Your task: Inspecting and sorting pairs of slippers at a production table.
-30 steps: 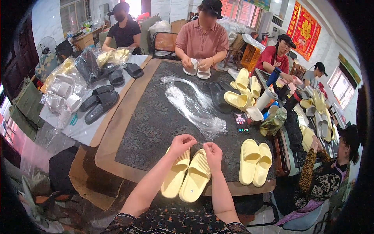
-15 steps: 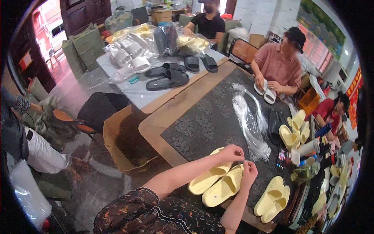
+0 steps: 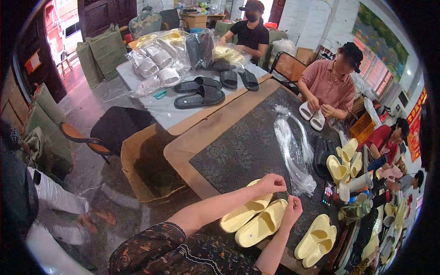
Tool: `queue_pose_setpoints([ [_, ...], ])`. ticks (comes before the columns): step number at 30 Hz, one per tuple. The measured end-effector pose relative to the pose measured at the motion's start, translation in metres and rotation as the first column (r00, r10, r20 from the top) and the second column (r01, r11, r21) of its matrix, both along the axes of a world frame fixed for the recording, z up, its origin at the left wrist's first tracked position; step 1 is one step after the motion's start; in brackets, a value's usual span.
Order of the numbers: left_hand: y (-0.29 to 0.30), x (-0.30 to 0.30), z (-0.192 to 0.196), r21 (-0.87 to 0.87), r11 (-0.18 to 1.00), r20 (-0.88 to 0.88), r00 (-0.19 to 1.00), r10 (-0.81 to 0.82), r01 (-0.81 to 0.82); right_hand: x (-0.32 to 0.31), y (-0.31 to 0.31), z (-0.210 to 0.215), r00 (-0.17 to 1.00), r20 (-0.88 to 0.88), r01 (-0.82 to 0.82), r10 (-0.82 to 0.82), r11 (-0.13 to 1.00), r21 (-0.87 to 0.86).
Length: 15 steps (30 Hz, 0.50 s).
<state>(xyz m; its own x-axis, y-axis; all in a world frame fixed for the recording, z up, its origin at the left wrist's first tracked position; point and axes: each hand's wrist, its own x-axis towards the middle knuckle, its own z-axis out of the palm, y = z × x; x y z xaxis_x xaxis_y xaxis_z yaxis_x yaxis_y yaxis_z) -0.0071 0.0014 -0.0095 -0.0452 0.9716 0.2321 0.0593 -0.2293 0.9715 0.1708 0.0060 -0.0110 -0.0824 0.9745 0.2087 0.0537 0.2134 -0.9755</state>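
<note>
My left hand [image 3: 273, 183] is closed in a pinch above a pair of pale yellow slide slippers [image 3: 260, 224] at the table's near edge. Just right of it, my right hand [image 3: 294, 209] pinches too, close to the right slipper's strap. Something thin and small spans the gap between my fingertips, too fine to name. The slippers lie side by side, partly hidden by my left forearm. Beyond my hands, a bundle of clear, thin plastic strands [image 3: 292, 153] is spread over the dark patterned table top [image 3: 238, 151].
Another yellow pair [image 3: 316, 240] lies to the right, with more yellow slippers [image 3: 344, 160] behind, near a phone [image 3: 327, 195] and a jar [image 3: 355, 210]. Across the table, a co-worker [image 3: 331, 87] handles white slippers [image 3: 311, 115]. Black slippers [image 3: 200, 97] and bagged pairs cover the far table; an open carton [image 3: 149, 160] stands left.
My hands have drawn slightly apart, both still pinching. The co-worker opposite has set the lifted white slipper down beside the other and now holds both hands above them. The view has shifted a little.
</note>
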Motion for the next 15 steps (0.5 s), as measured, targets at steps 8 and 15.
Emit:
queue_pose_setpoints([
  [8,-0.001,0.01,0.016,0.002,0.999,0.008,0.999,-0.034,0.034,0.014,0.001,0.001,0.998,-0.007,0.07,-0.07,0.996,-0.056],
  [15,-0.004,-0.005,0.004,-0.115,0.993,0.08,0.997,-0.019,0.028,-0.004,0.002,-0.003,0.996,-0.082,0.021,-0.029,0.995,-0.102],
])
